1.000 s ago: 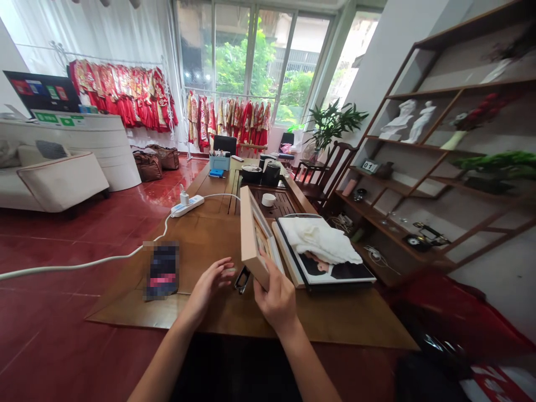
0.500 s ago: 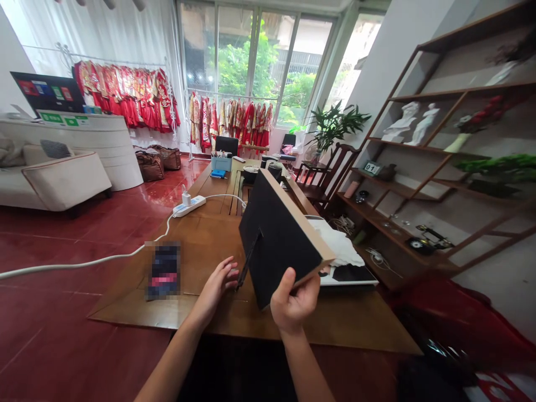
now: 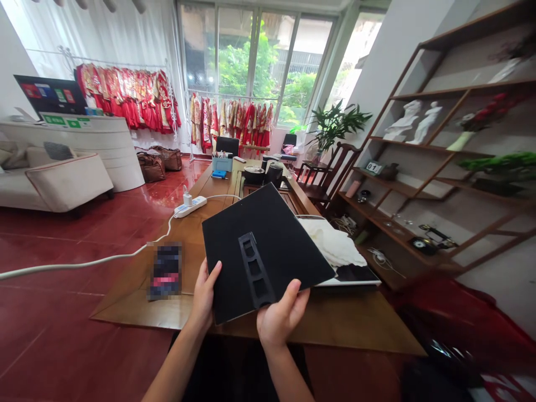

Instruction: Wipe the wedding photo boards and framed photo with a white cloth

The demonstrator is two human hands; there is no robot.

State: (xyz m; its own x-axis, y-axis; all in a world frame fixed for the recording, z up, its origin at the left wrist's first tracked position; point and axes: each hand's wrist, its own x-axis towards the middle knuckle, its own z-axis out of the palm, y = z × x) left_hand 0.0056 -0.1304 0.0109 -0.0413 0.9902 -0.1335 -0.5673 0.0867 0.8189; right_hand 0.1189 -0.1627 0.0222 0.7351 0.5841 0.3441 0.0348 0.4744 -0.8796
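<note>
I hold a picture frame (image 3: 272, 234) with its black back facing up, and its folding stand lies flat along the middle. My left hand (image 3: 204, 296) grips the frame's left edge, thumb on top. My right hand (image 3: 280, 318) grips the near edge, thumb pressed on the back beside the stand. The frame hovers above the wooden table (image 3: 360, 318). Behind it lies a large photo album (image 3: 355, 274) with a white cloth (image 3: 333, 243) bunched on it.
A phone (image 3: 165, 271) lies on the table to the left. A white power strip (image 3: 190, 205) with its cable sits farther back, near a tea tray and kettles (image 3: 263, 174). A wooden shelf unit (image 3: 419, 184) stands at right, a white sofa (image 3: 54, 178) at left.
The frame has turned from standing on its edge to lying back side up in both hands. My left hand moved from the table onto the frame's left edge, and the stand folded flat.
</note>
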